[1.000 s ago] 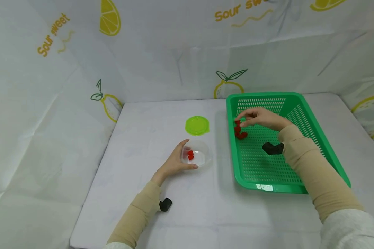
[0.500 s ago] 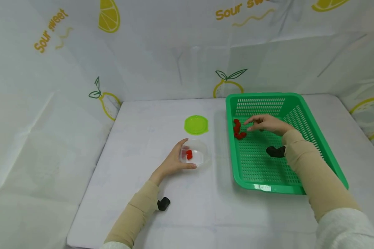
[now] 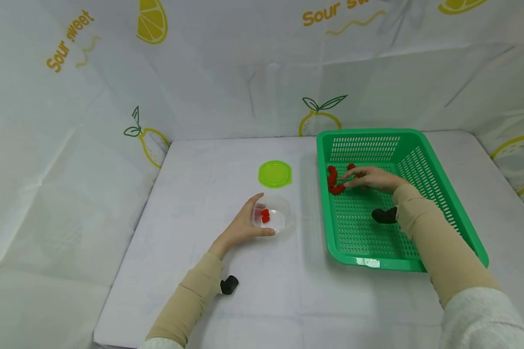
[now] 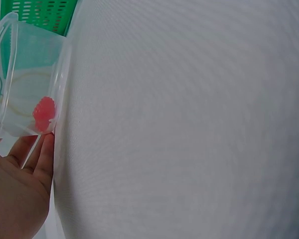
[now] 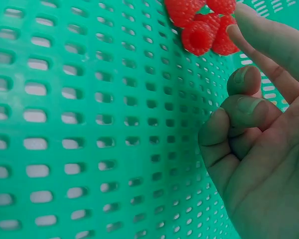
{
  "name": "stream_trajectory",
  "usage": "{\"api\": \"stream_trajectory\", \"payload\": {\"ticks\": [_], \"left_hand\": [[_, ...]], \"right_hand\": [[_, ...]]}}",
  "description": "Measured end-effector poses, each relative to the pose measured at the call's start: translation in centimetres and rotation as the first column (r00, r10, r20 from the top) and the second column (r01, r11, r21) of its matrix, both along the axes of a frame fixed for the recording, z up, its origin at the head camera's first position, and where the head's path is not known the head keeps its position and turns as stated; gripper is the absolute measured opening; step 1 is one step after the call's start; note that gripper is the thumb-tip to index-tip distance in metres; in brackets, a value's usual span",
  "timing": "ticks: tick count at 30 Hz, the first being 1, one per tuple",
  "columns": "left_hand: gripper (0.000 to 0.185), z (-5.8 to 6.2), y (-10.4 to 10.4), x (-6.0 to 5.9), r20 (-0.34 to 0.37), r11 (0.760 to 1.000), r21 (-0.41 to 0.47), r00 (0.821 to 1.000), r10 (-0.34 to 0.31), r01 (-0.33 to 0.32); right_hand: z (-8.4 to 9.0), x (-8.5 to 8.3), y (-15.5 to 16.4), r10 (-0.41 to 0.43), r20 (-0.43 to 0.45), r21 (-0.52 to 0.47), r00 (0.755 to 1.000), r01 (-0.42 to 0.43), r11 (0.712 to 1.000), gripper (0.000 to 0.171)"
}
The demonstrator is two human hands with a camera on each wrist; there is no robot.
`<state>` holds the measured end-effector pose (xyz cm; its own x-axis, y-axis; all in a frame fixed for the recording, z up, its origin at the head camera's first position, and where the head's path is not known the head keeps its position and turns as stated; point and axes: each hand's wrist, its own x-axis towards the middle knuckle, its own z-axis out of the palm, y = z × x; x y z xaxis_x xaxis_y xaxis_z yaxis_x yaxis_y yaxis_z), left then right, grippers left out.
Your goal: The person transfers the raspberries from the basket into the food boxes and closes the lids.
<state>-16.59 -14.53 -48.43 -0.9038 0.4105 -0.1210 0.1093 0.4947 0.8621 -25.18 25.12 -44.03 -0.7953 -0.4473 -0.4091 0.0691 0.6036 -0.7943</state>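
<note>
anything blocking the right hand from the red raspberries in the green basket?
Nothing visible. The right hand is already inside the green perforated plastic basket, its index fingertip touching the cluster of red raspberries by the basket's left wall. The black object lies nearer the wrist, off that line.

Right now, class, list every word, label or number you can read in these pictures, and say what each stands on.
"Sour sweet": orange print on the backdrop sheet, upper left, beside a lemon slice.
"Sour sw": same print, top middle, cut off by the picture's edge.
Sticker on the green basket front rim: too small to read.
Nothing else bears text.
</note>
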Motion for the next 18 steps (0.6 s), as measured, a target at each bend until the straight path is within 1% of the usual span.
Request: {"api": "stream_trajectory", "payload": {"ticks": [6, 14, 18], "left_hand": [[0.103, 0.12, 0.14, 0.15, -0.003, 1.0, -0.008, 1.0, -0.003, 0.003], [0.104, 0.19, 0.1, 0.29, -0.006, 1.0, -0.022, 1.0, -0.003, 0.003], [0.103, 0.26, 0.08, 0.21, -0.013, 1.0, -0.021, 1.0, 0.0, 0.0]], "right_hand": [[-0.58, -0.05, -0.23, 0.016, -0.006, 0.05, 1.0, -0.015, 0.999, 0.05], [-0.87, -0.03, -0.56, 0.005, -0.011, 0.071, 1.0, -0.004, 0.998, 0.05], [-0.88, -0.22, -0.73, 0.022, -0.023, 0.093, 0.999, -0.02, 0.995, 0.048]]}}
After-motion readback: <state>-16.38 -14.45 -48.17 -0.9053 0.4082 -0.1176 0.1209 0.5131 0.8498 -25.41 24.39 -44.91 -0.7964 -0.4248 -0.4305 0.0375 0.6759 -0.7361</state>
